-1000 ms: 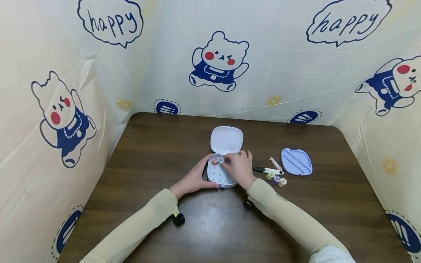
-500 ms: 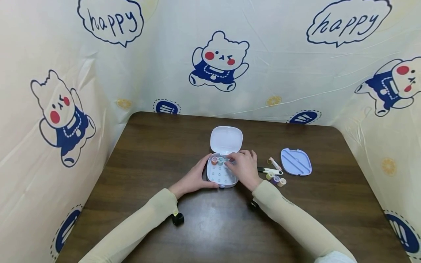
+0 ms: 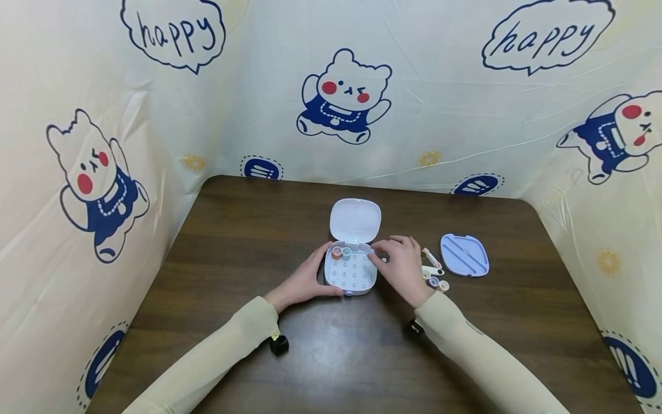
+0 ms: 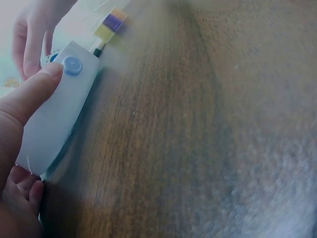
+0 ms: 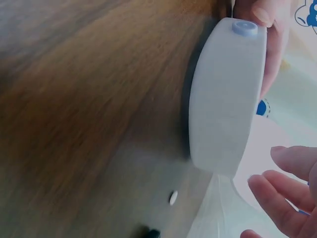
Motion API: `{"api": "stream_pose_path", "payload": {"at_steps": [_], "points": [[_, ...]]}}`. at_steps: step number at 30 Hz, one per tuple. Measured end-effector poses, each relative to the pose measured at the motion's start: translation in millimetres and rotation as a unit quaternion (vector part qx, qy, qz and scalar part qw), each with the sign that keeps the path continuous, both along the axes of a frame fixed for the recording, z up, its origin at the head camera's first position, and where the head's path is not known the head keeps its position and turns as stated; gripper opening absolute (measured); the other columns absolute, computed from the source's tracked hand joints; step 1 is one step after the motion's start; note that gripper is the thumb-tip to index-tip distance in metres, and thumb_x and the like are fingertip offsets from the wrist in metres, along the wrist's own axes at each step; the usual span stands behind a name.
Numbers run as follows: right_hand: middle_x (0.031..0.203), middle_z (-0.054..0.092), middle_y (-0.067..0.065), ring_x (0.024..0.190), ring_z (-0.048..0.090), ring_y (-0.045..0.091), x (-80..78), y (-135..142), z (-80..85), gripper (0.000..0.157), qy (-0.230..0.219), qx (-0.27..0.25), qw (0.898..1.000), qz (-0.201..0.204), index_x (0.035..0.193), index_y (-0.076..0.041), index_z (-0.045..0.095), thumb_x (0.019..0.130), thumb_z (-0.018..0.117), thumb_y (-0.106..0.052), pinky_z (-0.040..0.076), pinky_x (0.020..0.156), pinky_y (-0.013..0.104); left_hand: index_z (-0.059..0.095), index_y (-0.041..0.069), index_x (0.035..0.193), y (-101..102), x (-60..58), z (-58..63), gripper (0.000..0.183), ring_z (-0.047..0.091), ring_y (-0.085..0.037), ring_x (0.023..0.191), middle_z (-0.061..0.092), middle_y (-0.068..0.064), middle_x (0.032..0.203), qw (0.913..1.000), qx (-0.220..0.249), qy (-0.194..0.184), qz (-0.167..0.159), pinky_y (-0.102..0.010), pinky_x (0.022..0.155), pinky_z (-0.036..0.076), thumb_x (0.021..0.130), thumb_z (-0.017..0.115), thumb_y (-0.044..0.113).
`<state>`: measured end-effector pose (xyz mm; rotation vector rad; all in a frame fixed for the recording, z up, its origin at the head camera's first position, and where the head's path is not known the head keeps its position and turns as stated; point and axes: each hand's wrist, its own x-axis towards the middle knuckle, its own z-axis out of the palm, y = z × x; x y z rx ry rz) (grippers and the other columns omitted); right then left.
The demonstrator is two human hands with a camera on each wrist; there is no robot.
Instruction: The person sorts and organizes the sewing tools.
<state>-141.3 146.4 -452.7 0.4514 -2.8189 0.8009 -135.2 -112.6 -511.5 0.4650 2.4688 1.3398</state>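
A white sewing box [image 3: 351,287] stands with its lid [image 3: 355,220] raised, its tray studded with small pegs. An orange thread spool [image 3: 337,253] and a light blue thread spool [image 3: 346,253] sit in the tray's back left part. My left hand [image 3: 306,280] grips the box from the left, thumb at the front by the blue latch button [image 4: 73,66] and other fingers round the side. My right hand [image 3: 404,269] hovers at the box's right edge. In the right wrist view its thumb [image 5: 296,161] and fingers are apart, with nothing seen between them.
Right of my right hand lie a white-handled tool [image 3: 434,270], a pinkish-white stick [image 3: 432,258] and yellow, purple [image 3: 434,282] and peach [image 3: 443,286] thread spools. A light blue tray [image 3: 464,255] lies beyond. A tiny white piece [image 5: 173,198] rests beside the box.
My right hand has drawn back rightward from the light blue spool to the box's right edge, partly covering the tool and spools there. My left hand keeps its grip on the box.
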Motion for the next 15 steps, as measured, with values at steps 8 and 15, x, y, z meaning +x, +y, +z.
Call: {"api": "stream_pose_path", "payload": {"at_steps": [8,15], "points": [[0.098,0.079,0.007,0.125,0.056,0.042,11.2,24,0.4,0.02,0.031,-0.019,0.999,-0.003,0.106,-0.008,0.08,0.09,0.084,-0.018,0.024,0.114,0.068,0.017,0.016,0.168,0,1.0,0.5,0.126,0.03,-0.026,0.154,0.027,-0.008,0.169,1.0,-0.007,0.001,0.002,-0.049,0.124,0.027,0.074,0.094,0.049],[0.098,0.079,0.01,0.125,0.054,0.042,19.5,42,0.9,0.022,0.039,-0.009,0.999,-0.02,0.106,-0.007,0.08,0.088,0.086,-0.017,0.03,0.11,0.065,0.018,0.016,0.167,0,1.0,1.2,0.125,0.03,-0.027,0.154,0.028,-0.009,0.169,1.0,-0.004,0.0,0.003,-0.05,0.124,0.028,0.074,0.094,0.049]]}}
